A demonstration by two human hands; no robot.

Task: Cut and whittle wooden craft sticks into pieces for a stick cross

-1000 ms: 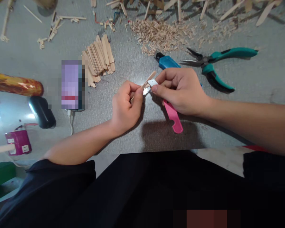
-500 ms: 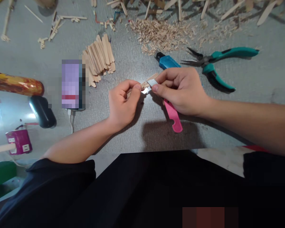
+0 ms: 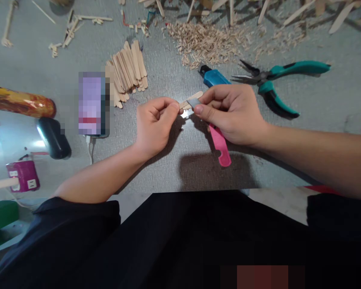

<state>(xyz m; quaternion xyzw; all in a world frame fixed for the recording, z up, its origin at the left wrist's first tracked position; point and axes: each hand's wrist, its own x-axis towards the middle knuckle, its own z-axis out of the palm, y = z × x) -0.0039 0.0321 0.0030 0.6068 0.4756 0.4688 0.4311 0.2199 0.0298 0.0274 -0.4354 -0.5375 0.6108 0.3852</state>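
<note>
My left hand [image 3: 156, 124] pinches a wooden craft stick [image 3: 197, 95] between thumb and fingertips. Its rounded far end points up and to the right. In my right hand [image 3: 231, 112], a small flat metal blade [image 3: 193, 103] is gripped between thumb and fingers and lies against the stick. A pink flat tool handle [image 3: 221, 148] with a notch near its end shows below my right hand; its upper part is hidden. Just behind that hand lies a blue utility knife [image 3: 215, 77], partly covered by the knuckles.
Long-nose pliers [image 3: 264, 76] with teal handles lie open at right. A heap of wood shavings [image 3: 207, 42] is at the back. Stacked craft sticks [image 3: 128, 68], a charging phone [image 3: 92, 104], a dark case [image 3: 53, 137] and a purple power adapter [image 3: 23, 176] stand left.
The view has shifted slightly. The blade has tilted a little against the stick, and more of the stick's rounded end shows. Both hands keep their grips.
</note>
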